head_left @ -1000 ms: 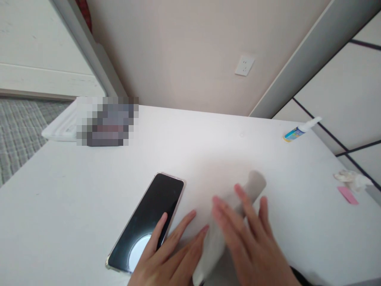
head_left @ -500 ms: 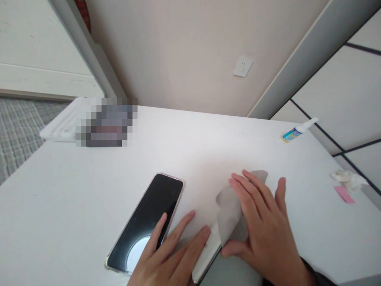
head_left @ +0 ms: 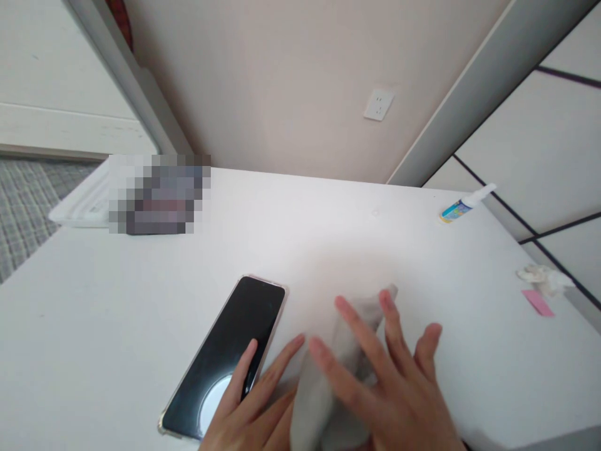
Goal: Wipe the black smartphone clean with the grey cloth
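A soft grey cloth [head_left: 312,391] lies bunched beneath my right hand [head_left: 399,388], whose fingers are spread over it and slightly blurred by motion. My left hand [head_left: 256,410] is just to the left, at the bottom edge. Its outer fingers stretch over the side of a black-screened phone [head_left: 225,338] in a clear case, lying face up on the white table. The inner fingers of that hand reach toward the cloth, at a slim pale object with a dark edge. Cloth and hands hide that object now.
A small bottle with a white nozzle [head_left: 464,203] lies at the far right of the table [head_left: 94,351]. Nearer are a crumpled white tissue [head_left: 544,279] and a pink slip [head_left: 538,302]. At the far left are a white tray-like item [head_left: 77,203] and a pixelated dark item [head_left: 162,200].
My right hand has slid down and left with the cloth, its fingers spreading wider. The cloth now covers the slim pale object. My left hand stays almost in place.
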`<action>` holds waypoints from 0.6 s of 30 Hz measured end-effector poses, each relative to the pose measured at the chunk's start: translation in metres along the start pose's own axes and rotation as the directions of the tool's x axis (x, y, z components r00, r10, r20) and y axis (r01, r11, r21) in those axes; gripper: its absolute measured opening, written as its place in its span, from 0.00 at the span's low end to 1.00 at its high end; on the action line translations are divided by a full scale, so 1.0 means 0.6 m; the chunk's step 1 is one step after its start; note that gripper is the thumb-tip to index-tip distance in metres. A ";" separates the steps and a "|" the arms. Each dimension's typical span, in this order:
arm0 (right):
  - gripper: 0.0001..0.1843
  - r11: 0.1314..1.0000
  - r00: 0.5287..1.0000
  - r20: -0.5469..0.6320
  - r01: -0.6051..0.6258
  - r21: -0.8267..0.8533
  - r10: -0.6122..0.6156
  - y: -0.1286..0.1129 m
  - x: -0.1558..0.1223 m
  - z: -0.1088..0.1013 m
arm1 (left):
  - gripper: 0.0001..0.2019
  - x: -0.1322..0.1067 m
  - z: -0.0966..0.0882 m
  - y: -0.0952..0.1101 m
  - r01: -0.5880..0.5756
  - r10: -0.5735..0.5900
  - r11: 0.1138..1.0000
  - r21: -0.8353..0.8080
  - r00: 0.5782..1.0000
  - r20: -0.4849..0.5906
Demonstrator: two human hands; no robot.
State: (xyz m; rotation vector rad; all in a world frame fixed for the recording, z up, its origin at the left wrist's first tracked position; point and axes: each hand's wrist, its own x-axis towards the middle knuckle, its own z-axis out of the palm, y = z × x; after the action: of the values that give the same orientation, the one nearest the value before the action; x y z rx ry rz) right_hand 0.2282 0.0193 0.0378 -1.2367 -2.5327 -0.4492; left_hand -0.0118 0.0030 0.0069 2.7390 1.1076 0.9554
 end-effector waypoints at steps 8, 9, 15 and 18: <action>0.20 0.991 0.985 -0.174 0.004 0.135 0.020 -0.019 0.012 0.003 | 0.12 0.026 0.016 0.017 0.093 -0.092 0.996 0.016 0.996 -0.008; 0.23 0.991 0.989 -0.145 -0.007 0.132 0.026 -0.014 0.014 0.002 | 0.12 0.025 0.018 0.017 0.090 -0.090 0.996 0.018 0.996 -0.014; 0.27 0.982 0.983 -0.173 -0.030 0.186 0.062 -0.013 0.020 0.003 | 0.16 -0.001 0.029 0.023 0.076 -0.078 0.997 -0.019 0.980 -0.184; 0.10 0.977 0.961 -0.276 0.056 0.206 0.003 -0.035 0.022 -0.011 | 0.18 -0.005 0.013 0.027 0.084 -0.085 0.996 -0.014 0.969 -0.233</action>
State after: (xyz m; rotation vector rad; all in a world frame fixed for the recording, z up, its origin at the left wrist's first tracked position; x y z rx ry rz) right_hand 0.2045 0.0137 0.0457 -0.9882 -2.2946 -0.3206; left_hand 0.0008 -0.0092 0.0032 2.6024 1.2411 1.2923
